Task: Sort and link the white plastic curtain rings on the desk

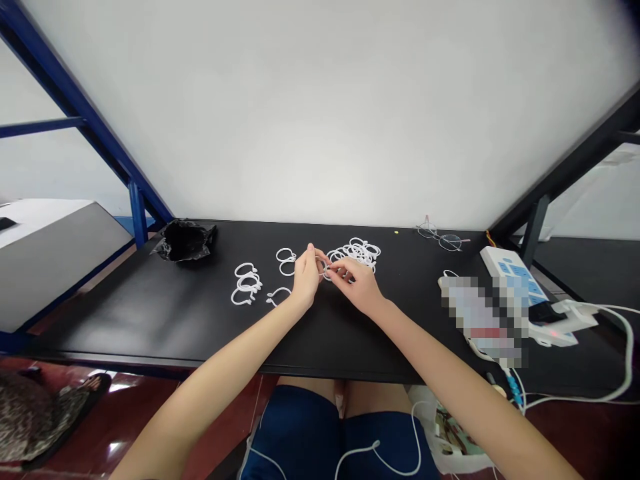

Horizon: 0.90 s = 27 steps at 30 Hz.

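Observation:
At the middle of the black table (190, 327), my left hand (307, 275) and my right hand (356, 283) meet around one white plastic ring (326, 269). The fingers of both are closed on it, and they partly cover it. Just behind my right hand lies a pile of similar white rings (357, 249), overlapping each other. To the left of my left hand, a few loose rings (285, 255) lie apart. Farther left is a small overlapping group of rings (247, 281), with small clasp-like ends showing at their right sides.
A crumpled black plastic bag (186, 240) stands open at the back left. Eyeglasses (440, 237) lie at the back right. A white power strip (515, 272) with plugged cables and a blurred-out object (483, 320) occupy the right side. Slanted frame bars (95, 140) flank the table.

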Available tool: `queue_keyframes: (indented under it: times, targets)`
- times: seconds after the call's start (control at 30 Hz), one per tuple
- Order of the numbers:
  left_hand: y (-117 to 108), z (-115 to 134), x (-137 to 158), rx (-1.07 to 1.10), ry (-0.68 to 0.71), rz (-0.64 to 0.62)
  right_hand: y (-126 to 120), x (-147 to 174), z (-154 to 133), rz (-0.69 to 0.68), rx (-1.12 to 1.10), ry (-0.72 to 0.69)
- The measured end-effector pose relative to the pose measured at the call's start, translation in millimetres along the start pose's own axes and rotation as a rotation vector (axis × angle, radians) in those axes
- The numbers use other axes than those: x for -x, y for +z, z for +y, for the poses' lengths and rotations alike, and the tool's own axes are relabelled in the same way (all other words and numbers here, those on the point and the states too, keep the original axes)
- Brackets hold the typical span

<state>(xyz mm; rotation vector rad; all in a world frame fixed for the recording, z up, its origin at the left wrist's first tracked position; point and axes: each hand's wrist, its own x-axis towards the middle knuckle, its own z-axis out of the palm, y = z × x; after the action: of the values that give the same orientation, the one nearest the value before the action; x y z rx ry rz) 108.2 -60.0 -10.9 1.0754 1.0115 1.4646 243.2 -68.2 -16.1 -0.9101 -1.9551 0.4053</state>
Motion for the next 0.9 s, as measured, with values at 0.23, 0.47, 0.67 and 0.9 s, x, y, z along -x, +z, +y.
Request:
queue_keyframes:
  times: [0.23,0.47,0.67,0.9]
  targets:
    - [-5,-4,-4,-0.239,0.093,-0.109,5,2,6,-0.016,-0.044,-0.042]
    - [-38,28,-17,-1.168,0.486,-0.065,-25,-12,26,0.147,0.102,0.02]
    - [-65,26,-33,-1.591,0.307,-0.115,-42,-15,47,0.132,0.241,0.188]
    - [-74,22,-38,-1.599,0.149,-0.076,-42,-14,37,0.115,0.413,0.323]
